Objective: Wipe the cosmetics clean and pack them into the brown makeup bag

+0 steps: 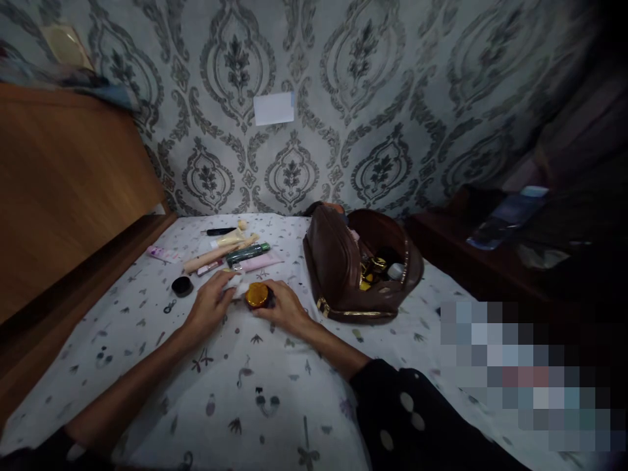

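Observation:
My right hand (283, 307) is wrapped round a small dark jar with a shiny gold lid (257, 295), held just above the patterned sheet. Pinched in my left hand (212, 302) is a white tissue (239, 286), its loose end close to the jar's left side. Behind the hands lie several cosmetic tubes, among them a pink tube (260, 262), a dark green tube (248, 254) and a long beige tube (209, 258). Left of my left hand sits a round black container (182, 286), with a small dark loop (169, 306) below it.
A brown leather bag (333, 261) stands unzipped at the right, with gold-coloured and dark items inside. A purple-and-white tube (164, 253) lies at the far left. Wooden furniture (69, 196) borders the left side; patterned wallpaper rises behind. A clear bottle (507, 219) is at the right.

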Available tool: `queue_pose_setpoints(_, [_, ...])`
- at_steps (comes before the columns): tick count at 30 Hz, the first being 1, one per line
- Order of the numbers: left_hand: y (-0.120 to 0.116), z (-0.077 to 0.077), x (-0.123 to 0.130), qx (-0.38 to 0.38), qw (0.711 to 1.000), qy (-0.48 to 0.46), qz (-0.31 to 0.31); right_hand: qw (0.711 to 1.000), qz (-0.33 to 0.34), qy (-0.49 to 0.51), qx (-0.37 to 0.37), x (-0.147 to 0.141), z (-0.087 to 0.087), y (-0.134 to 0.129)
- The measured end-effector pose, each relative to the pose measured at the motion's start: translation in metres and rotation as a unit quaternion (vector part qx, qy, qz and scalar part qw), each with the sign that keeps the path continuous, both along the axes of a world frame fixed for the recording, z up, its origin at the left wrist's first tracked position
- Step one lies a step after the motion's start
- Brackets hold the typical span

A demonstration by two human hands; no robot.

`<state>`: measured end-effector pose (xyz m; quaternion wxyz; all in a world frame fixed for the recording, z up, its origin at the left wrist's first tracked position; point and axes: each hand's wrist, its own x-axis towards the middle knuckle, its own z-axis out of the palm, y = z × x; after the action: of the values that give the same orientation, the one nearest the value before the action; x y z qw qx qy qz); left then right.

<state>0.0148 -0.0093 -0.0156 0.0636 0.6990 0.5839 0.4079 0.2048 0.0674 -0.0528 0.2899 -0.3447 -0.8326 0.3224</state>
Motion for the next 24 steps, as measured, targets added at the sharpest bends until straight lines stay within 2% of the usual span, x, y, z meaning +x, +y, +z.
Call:
queue_pose_setpoints(5, [0.006, -0.012, 0.018, -0.023, 0.995, 0.062, -0.076, 1.0, 0.02, 0.012, 0.01, 0.002, 0.002, -0.001])
queue_pose_setpoints(10, [0.001, -0.025, 0.018, -0.002, 0.993, 0.079, -0.083, 0.999, 0.038, 0.027, 0.015, 0.004, 0.003, -0.001])
queue_pose_setpoints(16, [-0.006, -0.018, 0.016, 0.073, 0.979, 0.159, -0.105, 0.999, 0.029, 0.036, 0.016, 0.003, 0.004, 0.0])
queue_pose_setpoints(24, [-0.013, -0.015, 0.026, 0.162, 0.941, 0.255, -0.153, 0.995, 0.042, 0.057, 0.075, 0.003, -0.001, -0.001])
